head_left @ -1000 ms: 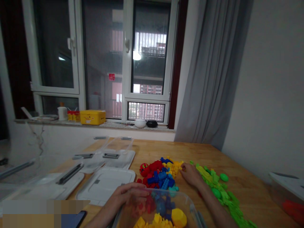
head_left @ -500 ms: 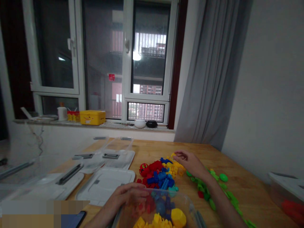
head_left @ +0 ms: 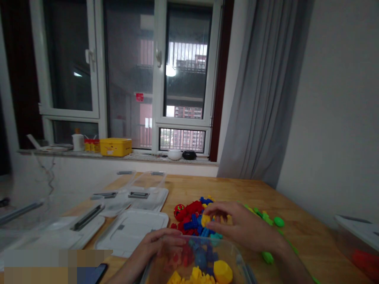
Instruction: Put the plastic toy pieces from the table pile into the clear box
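My left hand (head_left: pixel 158 242) grips the far left rim of a clear plastic box (head_left: pixel 231 250), fingers laid over its edge. Inside the box lie several yellow toy pieces (head_left: pixel 198 276), among them a larger faceted yellow piece (head_left: pixel 222 271). Just beyond the rim, my right hand (head_left: pixel 237 223) is closed on a yellow toy piece (head_left: pixel 205 220), its thumb and fingers curled round it. Past the box spreads a pile of red toy pieces (head_left: pixel 192 208) and blue toy pieces (head_left: pixel 192 224). My right hand hides part of that pile.
Green toy pieces (head_left: pixel 278 221) are strewn to the right. White lids (head_left: pixel 133 228) and clear boxes lie on the left, with a phone (head_left: pixel 99 272) near the front. A lidded box (head_left: pixel 361 236) with red contents stands at the right edge.
My right hand has come back from the far yellow pieces toward the box, bringing a yellow toy piece. My left hand stays on the rim.
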A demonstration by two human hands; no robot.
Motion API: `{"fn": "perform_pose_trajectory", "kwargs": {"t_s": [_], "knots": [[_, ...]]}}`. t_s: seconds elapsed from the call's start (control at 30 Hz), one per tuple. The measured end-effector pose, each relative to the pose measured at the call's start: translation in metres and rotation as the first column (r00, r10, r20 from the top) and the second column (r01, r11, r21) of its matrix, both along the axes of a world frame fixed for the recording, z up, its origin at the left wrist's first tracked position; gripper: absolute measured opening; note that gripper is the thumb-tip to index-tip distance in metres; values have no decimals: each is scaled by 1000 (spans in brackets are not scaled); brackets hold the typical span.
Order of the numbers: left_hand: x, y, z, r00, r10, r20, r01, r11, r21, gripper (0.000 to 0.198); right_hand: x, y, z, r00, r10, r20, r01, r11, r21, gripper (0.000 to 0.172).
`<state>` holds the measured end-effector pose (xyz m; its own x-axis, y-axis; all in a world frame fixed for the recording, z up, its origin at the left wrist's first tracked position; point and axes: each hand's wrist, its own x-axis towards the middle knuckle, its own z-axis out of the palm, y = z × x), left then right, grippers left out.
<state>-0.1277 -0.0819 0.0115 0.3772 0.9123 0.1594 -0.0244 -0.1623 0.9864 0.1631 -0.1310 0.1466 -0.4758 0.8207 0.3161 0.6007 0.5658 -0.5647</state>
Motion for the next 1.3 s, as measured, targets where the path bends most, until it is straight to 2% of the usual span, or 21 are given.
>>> {"fn": "perform_pose_trajectory", "kwargs": {"t_s": [0.17,0.27,0.37,0.47,0.73,0.83,0.93,1.0,1.03,1.1,1.17,1.23,1.3], "knots": [[2,-5,8,999,19,-31,-18,999,45,33,-7,-24,3,972,136,191,-120,988,-95,27],[3,-7,12,999,28,-40,-26,998,49,30,-9,-30,-6,941,197,274,-158,975,-158,27],[3,-6,10,999,-35,18,35,999,-14,32,-10,-30,-18,904,271,332,-206,954,-218,23],[4,-3,6,999,-39,25,40,999,-28,32,-12,-25,-27,889,277,365,-204,953,-226,18],[2,-3,12,996,18,-92,-12,998,65,32,-19,-22,-22,931,220,293,-164,965,-203,26],[1,-1,9,995,15,-101,-8,998,68,32,-18,-18,-19,944,205,259,-156,968,-198,27],[0,1,3,999,-8,-39,10,999,45,32,-17,-1,-19,966,191,174,-163,973,-165,27],[0,1,1,999,-42,6,42,999,0,33,-14,20,-23,987,153,55,-146,983,-112,26],[0,1,1,998,-60,20,61,998,-18,34,-11,33,-28,994,104,-21,-105,992,-65,25],[1,0,2,996,-85,34,86,996,-36,34,-2,64,-45,985,-46,-167,53,998,35,28],[2,-1,5,994,-95,53,98,994,-50,33,12,97,-71,946,-218,-238,242,967,77,32],[4,-2,6,993,-89,83,95,993,-69,33,30,125,-103,915,-349,-200,380,913,146,34],[5,-2,6,989,-89,121,99,991,-84,32,49,145,-134,891,-452,-48,452,869,203,38]]}}
